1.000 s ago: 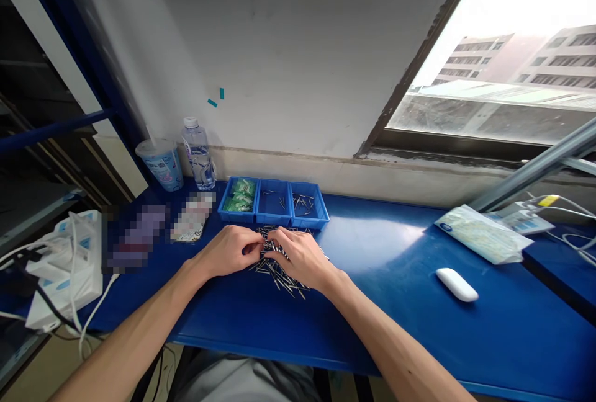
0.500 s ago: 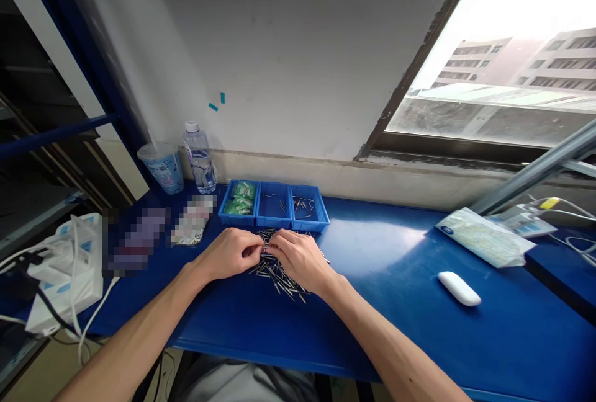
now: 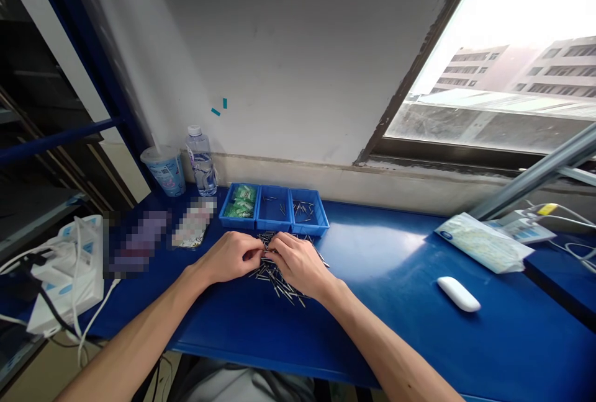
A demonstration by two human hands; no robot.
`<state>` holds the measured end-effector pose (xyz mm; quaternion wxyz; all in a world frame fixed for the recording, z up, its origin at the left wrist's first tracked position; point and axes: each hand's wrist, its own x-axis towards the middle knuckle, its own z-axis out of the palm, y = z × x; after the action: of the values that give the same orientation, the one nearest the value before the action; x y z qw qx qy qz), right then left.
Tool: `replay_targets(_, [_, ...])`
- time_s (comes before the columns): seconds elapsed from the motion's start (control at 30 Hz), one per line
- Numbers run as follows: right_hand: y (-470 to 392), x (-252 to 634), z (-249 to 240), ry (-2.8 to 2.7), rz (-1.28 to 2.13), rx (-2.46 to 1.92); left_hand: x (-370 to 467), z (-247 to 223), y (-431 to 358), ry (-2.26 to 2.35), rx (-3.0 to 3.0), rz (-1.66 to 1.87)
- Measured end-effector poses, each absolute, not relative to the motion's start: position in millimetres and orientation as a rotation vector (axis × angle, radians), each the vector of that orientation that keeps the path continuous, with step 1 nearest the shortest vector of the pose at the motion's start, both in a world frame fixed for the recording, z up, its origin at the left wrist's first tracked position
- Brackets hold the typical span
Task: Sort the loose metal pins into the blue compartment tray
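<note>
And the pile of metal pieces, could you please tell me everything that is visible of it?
The pile is a loose heap of thin, silvery and dark rods, metallic in look, lying crisscross on the blue table, close in front of three blue bins. The left hand and right hand are close together over it, hiding part; whether they hold a piece is unclear.

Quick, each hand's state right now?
Left hand: curled at the thin metal pieces; whether it grips one can't be told.
Right hand: curled over them; grip hidden, can't tell.
</note>
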<state>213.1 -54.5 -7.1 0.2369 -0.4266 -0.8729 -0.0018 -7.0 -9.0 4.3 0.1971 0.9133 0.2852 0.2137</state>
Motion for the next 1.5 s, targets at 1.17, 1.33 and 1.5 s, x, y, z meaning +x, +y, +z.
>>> replay_targets(1.17, [-55.5, 209.2, -6.6, -2.393, -0.022, -1.192, -6.4, 4.3, -9.5, 0.786, 2.577, 0.594])
replay_targets(1.33, [-54.5, 209.9, -7.1, -2.429, -0.044, -1.221, -6.3, 6.3, -10.1, 0.790, 2.577, 0.596])
replay_targets(1.5, [-54.8, 210.4, -7.1, -2.375, 0.001, -1.212, -6.4, 6.8, -10.0, 0.791, 2.579, 0.611])
